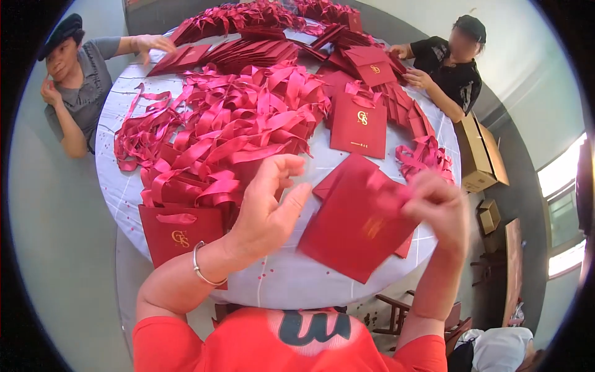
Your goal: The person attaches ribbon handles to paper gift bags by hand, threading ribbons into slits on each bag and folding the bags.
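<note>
A dark red paper gift bag (347, 226) with a gold mark hangs tilted over the near right of the table. My right hand (441, 208) is closed at its upper right corner, pinching the pink ribbon handle; bag and hand are blurred by motion. Left of that bag, my left hand (273, 208) is raised with fingers apart and nothing in it, a bracelet (201, 266) round its wrist. Beneath the held bag lie other flat red bags, partly hidden. Beside my left forearm stands a red bag (167, 232) at the front of a dense row with pink ribbon handles (248, 111).
A white-covered round table (297, 288) carries heaps of red bags, with a bag (359, 127) lying beyond my hands. One person (74, 93) sits at the far left, another (449, 68) at the far right handling bags. A cardboard box (474, 158) and wooden chairs stand right.
</note>
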`<state>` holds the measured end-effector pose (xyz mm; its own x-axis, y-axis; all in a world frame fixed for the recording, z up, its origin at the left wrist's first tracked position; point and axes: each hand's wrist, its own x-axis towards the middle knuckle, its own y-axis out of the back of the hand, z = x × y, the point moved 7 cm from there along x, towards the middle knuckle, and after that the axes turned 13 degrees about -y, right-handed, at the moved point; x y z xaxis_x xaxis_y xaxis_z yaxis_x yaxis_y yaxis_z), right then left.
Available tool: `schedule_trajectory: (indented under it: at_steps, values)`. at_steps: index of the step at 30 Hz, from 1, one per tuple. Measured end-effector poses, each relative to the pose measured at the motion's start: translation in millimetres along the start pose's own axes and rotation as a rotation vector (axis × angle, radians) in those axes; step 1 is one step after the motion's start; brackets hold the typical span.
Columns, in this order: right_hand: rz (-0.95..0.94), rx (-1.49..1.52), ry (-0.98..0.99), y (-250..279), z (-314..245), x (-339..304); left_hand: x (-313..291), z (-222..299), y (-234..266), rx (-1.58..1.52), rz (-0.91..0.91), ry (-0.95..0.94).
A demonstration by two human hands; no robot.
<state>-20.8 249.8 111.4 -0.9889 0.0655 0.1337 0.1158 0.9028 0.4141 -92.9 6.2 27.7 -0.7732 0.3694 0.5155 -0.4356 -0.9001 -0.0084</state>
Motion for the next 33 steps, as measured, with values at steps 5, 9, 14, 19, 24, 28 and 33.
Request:
schedule_trajectory:
  at_steps: [5,9,14,19,24,28,33]
  values:
    - [0.372,-0.169,0.199,89,-13,85,-5,-13,-5,0.045,-0.099,0.131]
    - [0.237,-0.355,0.236,85,14,146,-12,-12,-25,0.185,-0.244,0.079]
    - [0.165,-0.265,0.239,70,98,192,-14,-18,-32,0.226,-0.311,0.087]
    - [0.293,-0.071,-0.001,49,122,179,-15,-19,-26,0.257,-0.312,0.094]
    - [0.311,-0.287,-0.192,35,159,154,-13,-13,-33,0.26,-0.394,0.083]
    - [0.22,-0.374,-0.074,10,159,152,-12,-3,-43,0.225,-0.504,0.05]
    - [0.341,-0.682,-0.158,-2,152,153,-6,36,-55,0.522,-0.539,-0.478]
